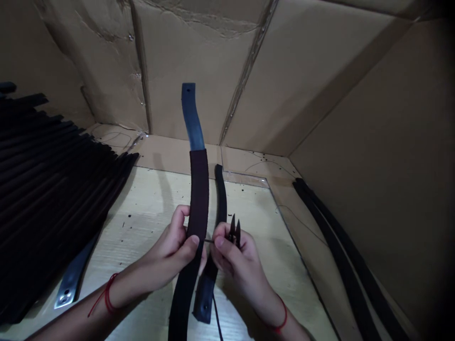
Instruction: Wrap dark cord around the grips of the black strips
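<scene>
My left hand (176, 251) is closed around a long curved strip (199, 194) covered in a dark woven sleeve, its thumb pressed on the front. At the top, a bare blue-grey metal end (193, 116) with a small hole sticks out of the sleeve. Just right of it, my right hand (240, 260) has thread snips (234, 229) tucked in it, blades pointing up. Its thumb and forefinger pinch a short dark cord (208, 241) that runs to the strip's edge. A second covered strip (221, 194) lies behind on the board, partly hidden by my hands.
A big pile of dark covered strips (46, 203) fills the left side, one bare metal end (67, 289) showing below. Two more strips (337, 246) lean along the right cardboard wall (391, 142). Lint specks and loose threads lie on the pale board (284, 227).
</scene>
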{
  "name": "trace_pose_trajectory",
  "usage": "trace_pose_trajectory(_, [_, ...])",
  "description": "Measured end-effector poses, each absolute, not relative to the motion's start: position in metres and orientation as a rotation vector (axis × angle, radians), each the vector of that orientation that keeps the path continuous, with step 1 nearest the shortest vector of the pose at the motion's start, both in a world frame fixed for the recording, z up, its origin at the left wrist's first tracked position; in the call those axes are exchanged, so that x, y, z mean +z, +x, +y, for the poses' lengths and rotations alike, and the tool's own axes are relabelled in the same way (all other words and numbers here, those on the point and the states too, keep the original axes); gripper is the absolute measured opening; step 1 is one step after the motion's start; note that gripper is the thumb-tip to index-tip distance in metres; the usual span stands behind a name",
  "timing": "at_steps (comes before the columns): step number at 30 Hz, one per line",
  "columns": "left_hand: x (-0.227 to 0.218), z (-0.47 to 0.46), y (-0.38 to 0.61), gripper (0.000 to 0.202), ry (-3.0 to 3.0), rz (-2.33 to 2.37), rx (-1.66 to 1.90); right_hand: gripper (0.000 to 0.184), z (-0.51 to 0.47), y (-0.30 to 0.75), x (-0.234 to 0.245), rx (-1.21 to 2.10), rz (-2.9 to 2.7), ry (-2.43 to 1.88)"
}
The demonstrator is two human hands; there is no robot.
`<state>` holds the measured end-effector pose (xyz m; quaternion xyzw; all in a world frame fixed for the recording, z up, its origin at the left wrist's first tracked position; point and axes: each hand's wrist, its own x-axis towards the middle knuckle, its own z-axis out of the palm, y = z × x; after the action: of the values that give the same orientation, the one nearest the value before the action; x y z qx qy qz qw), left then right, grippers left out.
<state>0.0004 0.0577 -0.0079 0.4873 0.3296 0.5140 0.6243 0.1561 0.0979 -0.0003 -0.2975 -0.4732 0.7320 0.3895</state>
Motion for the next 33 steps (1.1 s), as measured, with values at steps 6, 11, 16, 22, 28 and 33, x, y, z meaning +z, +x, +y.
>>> trace_pose_trajectory(6, [-0.013,0.056,0.001,0.021,1.154,0.680,1.190,0.034,0.097,0.157,0.004,1.777,-1.255,-0.767])
trace_pose_trajectory(11, [-0.012,0.057,0.005,0.018,1.136,0.584,1.262,0.033,0.113,0.167,0.014,1.371,-1.575,-1.072])
trace_pose_trajectory(16, [-0.011,0.057,0.004,0.017,1.123,0.646,1.271,0.016,0.138,0.181,0.003,0.287,-2.059,-1.910])
trace_pose_trajectory(22, [-0.010,0.060,0.000,0.017,1.094,0.840,1.298,0.021,0.147,0.190,-0.013,0.173,-2.139,-2.104])
trace_pose_trajectory(28, [-0.005,0.063,-0.001,0.018,1.087,0.880,1.333,0.028,0.157,0.198,-0.018,0.399,-2.071,-1.969])
trace_pose_trajectory(33, [-0.008,0.066,-0.001,0.019,1.081,0.884,1.414,0.044,0.152,0.185,-0.009,1.164,-1.586,-1.342])
